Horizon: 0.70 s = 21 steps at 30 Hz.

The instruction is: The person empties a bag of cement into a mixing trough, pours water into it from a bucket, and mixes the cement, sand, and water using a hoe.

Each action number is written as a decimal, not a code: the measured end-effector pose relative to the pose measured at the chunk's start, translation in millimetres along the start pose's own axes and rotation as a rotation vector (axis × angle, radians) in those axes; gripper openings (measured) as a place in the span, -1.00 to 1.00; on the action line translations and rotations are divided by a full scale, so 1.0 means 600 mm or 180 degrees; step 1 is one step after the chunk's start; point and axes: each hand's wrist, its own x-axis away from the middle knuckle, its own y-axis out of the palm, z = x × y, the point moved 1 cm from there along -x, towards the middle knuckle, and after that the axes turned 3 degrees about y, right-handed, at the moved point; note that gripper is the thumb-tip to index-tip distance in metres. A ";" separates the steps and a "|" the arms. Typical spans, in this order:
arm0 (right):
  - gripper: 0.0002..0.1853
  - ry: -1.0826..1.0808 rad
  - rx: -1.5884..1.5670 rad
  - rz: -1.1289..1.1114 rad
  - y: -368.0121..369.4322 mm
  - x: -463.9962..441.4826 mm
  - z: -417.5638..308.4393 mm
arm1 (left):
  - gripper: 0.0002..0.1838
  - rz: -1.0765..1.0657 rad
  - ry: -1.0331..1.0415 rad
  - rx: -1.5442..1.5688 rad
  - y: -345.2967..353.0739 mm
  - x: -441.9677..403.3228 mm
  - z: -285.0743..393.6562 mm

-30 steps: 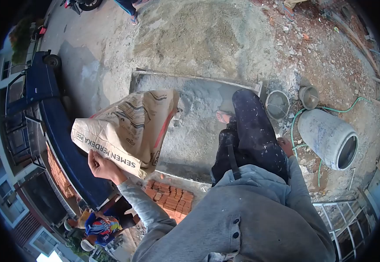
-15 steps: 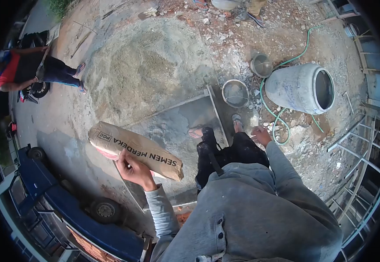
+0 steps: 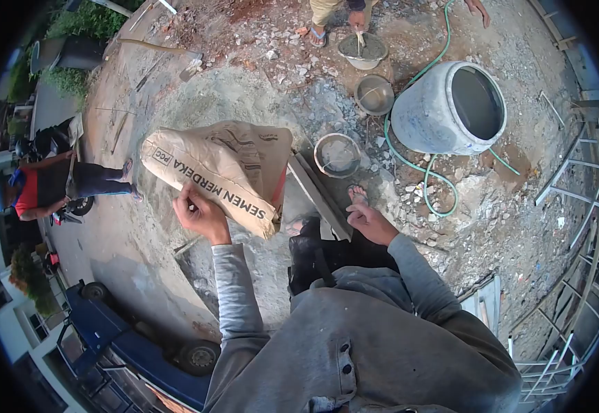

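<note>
Brown paper cement sack with black lettering (image 3: 234,165) is hanging in mid-air near a long grey board (image 3: 318,196). The bare left hand (image 3: 203,216) is pinching the sack's edge, presumably bearing its weight alone: the bare right hand (image 3: 375,225) is hovering loosely curled, holding nothing visible.

Sack (image 3: 227,168) is at the left hand (image 3: 201,215), bucket (image 3: 337,155) ahead of the right hand (image 3: 372,224), drum (image 3: 420,113) right of the bucket with hose (image 3: 448,27) alongside, truck (image 3: 127,337) farther left.
</note>
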 end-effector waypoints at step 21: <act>-0.69 0.1390 0.0801 0.0303 -0.135 -0.173 0.487 | -0.85 -0.0446 -0.2580 0.0399 0.348 0.106 -0.595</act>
